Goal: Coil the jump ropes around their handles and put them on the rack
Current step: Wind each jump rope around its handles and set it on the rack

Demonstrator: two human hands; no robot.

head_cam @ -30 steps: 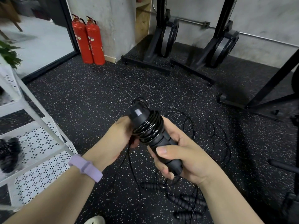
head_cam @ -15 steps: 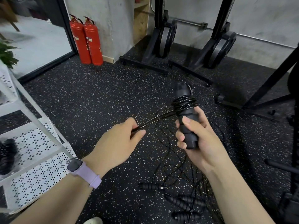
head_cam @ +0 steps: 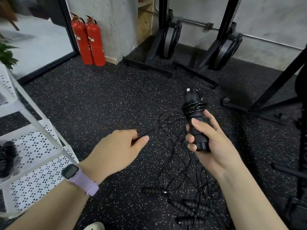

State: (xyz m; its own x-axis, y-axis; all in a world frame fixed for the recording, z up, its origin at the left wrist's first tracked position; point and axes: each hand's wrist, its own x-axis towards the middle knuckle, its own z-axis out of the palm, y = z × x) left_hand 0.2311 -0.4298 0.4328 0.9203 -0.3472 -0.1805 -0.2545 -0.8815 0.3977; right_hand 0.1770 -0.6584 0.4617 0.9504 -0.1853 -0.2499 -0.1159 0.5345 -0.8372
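Head view, past moment: right hand (head_cam: 214, 143) clenched around the handles (head_cam: 196, 123), held upright near 3 o'clock of centre. Left hand (head_cam: 116, 150) pinched the rope (head_cam: 167, 122) between thumb and forefinger, near centre, drawn taut toward the coil (head_cam: 194, 107) wound around the handles' upper part.

Against half a second before: hands spread slightly wider, rope stretch longer, handles tipped a little more toward 12 o'clock with a pale end patch showing. Against a second before: hands then close together at the coil, now well apart.

Hard to make out: whether one or two handles sat in the right fist, the lower end being covered by fingers. Loose rope loops on the floor (head_cam: 99, 100) tangled and thin, not separable by rope. Dark bundle (head_cam: 6, 156) on the rack (head_cam: 38, 146) at 9 o'clock blurred and cut by the frame edge. Shoe tip at 6 o'clock cut off. Gym frame at 3 o'clock only partly in view.

Counted: four spare handles (head_cam: 181, 205) on the floor around 5 o'clock, lying among the loops; two extinguishers (head_cam: 89, 42) at 11 o'clock, touching side by side; two upright black machines (head_cam: 167, 40) at 1 o'clock; one watch (head_cam: 78, 178) on the left wrist.
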